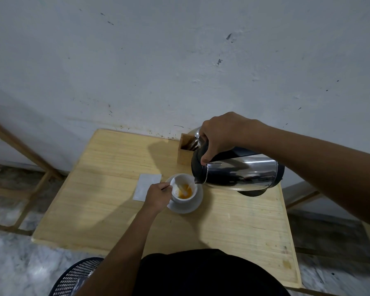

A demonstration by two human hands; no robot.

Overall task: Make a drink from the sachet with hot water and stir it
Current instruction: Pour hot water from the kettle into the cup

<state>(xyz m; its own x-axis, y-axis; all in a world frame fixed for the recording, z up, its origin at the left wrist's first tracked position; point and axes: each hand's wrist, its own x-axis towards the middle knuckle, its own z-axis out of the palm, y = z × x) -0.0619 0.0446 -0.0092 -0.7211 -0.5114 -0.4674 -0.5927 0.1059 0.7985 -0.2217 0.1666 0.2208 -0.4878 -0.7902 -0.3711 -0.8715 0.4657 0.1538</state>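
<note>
A white cup (181, 198) stands on a white saucer (190, 207) in the middle of a wooden table (115, 159). Orange liquid lies in the cup's bottom. My right hand (220, 134) grips the black handle of a steel kettle (241, 173), which is tipped with its spout over the cup's right rim. My left hand (158, 195) pinches a spoon (169, 186) whose bowl dips into the cup. A pale flat sachet (146, 185) lies on the table just left of my left hand.
A small wooden box (185, 154) with metal cutlery stands behind the kettle near the wall. A dark mesh basket (77, 276) sits at the lower left, below the table's front edge. Wooden frame bars stand on the floor at left and right.
</note>
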